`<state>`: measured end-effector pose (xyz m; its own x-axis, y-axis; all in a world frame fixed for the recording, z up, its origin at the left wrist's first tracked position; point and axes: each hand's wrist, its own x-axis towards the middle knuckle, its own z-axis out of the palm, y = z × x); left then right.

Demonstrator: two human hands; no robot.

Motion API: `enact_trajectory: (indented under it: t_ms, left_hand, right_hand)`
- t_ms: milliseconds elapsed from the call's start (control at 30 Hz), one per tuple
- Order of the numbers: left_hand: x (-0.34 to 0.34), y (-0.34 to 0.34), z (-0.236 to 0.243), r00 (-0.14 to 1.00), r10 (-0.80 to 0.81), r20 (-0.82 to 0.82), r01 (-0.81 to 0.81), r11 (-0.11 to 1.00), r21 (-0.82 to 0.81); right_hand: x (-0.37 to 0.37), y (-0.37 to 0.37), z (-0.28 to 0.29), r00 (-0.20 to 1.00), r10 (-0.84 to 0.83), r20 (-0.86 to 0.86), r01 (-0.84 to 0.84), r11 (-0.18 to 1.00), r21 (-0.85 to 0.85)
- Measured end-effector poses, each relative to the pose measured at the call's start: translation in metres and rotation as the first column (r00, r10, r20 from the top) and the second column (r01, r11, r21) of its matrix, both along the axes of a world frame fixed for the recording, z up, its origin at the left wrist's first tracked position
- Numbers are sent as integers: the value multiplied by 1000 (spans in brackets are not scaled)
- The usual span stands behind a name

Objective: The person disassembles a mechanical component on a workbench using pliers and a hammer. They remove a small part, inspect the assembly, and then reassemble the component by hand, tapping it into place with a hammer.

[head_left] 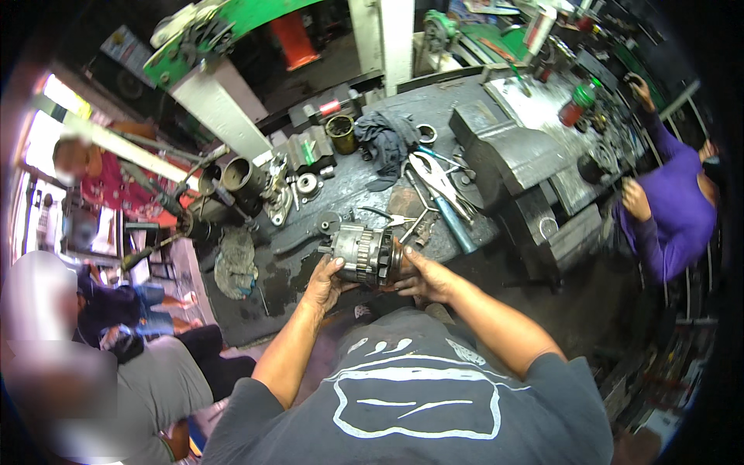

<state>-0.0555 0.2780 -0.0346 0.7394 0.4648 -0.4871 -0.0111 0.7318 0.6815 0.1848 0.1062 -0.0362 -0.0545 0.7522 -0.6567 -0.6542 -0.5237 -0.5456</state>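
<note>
Silver metal and brown rust show on the round machine part [358, 252] that I am watching from far away. It sits left of the big grey vise [508, 159], and it is closer to the person's belly than the vise is. 2 bare hands hold it, 1 at each end. The left hand [322, 285] has its fingers wrapped around the left end, with the thumb near the top. The right hand [428, 277] has its fingers bent around the brown right end. I can't see under the part, so I can't tell if it touches the worktop [438, 108].

Just left of the vise I see big silver pliers [436, 182] and a tool with a blue handle [455, 225]. Small pliers [395, 218] lie a bit farther left of the vise. A dark cloth [384, 143] is bunched up to the left of the vise too, and a yellow-brown can [341, 133] is farther left, past the cloth. Well left of the vise are a dirty rag [236, 262] and a wide dark pipe [242, 180].

Behind the vise and to its right is a red bottle [572, 114] with a green top. Right of the vise I see a person in purple [670, 205]. Far left of the vise, 1 person wears a grey shirt [167, 372].
</note>
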Motion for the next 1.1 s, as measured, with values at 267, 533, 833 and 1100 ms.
enact_trajectory:
  t_ms: [267,533,833,1100]
  left_hand:
    - [-10,-7,-15,999,54,-3,-54,997,59]
    - [-14,-12,-22,991,103,89,-115,983,140]
    - [-20,-18,-24,993,111,38,-114,991,73]
    - [-19,-21,-22,993,102,66,-104,994,31]
  right_hand:
    - [-11,-4,-29,272,-171,947,-391,880,271]
    - [13,-26,-46,767,393,-508,-545,816,-192]
    - [-6,-18,-34,997,-11,72,7,999,53]
    - [-15,10,-9,918,-70,-391,62,997,-35]
